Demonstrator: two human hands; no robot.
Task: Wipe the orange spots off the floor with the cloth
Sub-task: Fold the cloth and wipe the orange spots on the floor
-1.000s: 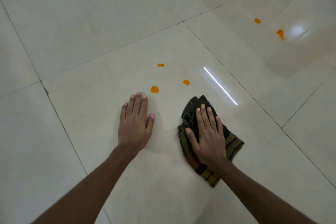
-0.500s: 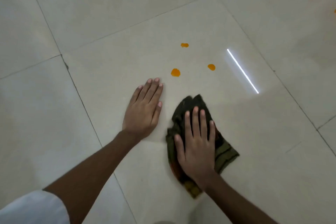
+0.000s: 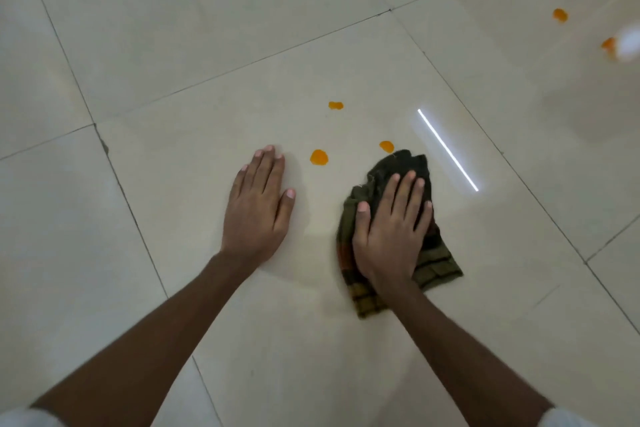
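Head view. Your right hand lies flat, fingers spread, pressing the crumpled cloth to the tiled floor; it grips nothing. Your left hand rests open and empty on the tile, just beside. The cloth's long axis runs from near-right to far-left, its far tip just short of the nearest orange spot. A larger spot lies between the hands, ahead; a third farther on. Two more sit well apart, far right. The right hand is nearer; the likely stroke is forward.
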